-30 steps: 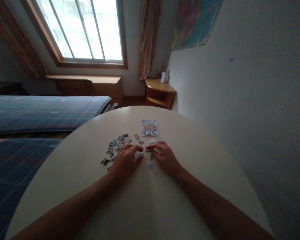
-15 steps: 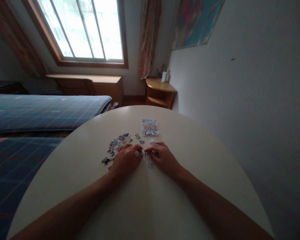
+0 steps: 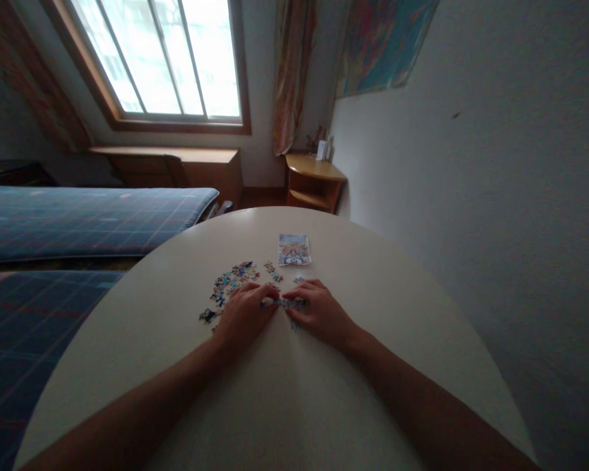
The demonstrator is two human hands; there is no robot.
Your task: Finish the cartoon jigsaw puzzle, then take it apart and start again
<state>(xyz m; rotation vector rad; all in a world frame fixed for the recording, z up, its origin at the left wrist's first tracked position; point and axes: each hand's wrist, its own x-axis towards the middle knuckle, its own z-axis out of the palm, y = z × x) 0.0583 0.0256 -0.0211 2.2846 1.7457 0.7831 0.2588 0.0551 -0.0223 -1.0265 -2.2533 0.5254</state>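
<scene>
My left hand (image 3: 248,311) rests low over the table, thumb and fingers closed on a small light-blue puzzle piece. Facing it, my right hand (image 3: 320,307) pinches puzzle pieces (image 3: 294,303) between thumb and fingers, and the two sets of fingertips almost meet. Whether the pieces between them are joined I cannot tell. Loose jigsaw pieces (image 3: 223,286) lie in a heap beyond and left of my left hand. One light-blue piece (image 3: 299,279) sits just past my right fingers; another is mostly hidden under my right thumb.
A round white table (image 3: 285,392) carries everything. The small picture sheet (image 3: 294,250) lies beyond my hands. A short row of pieces (image 3: 273,271) is near it. To the left stand beds with plaid mattresses (image 3: 93,219); a wall (image 3: 471,196) runs along the right.
My right thumb has come down toward me and partly covers the near light-blue piece. Fingertips of both hands have closed in on the pieces between them.
</scene>
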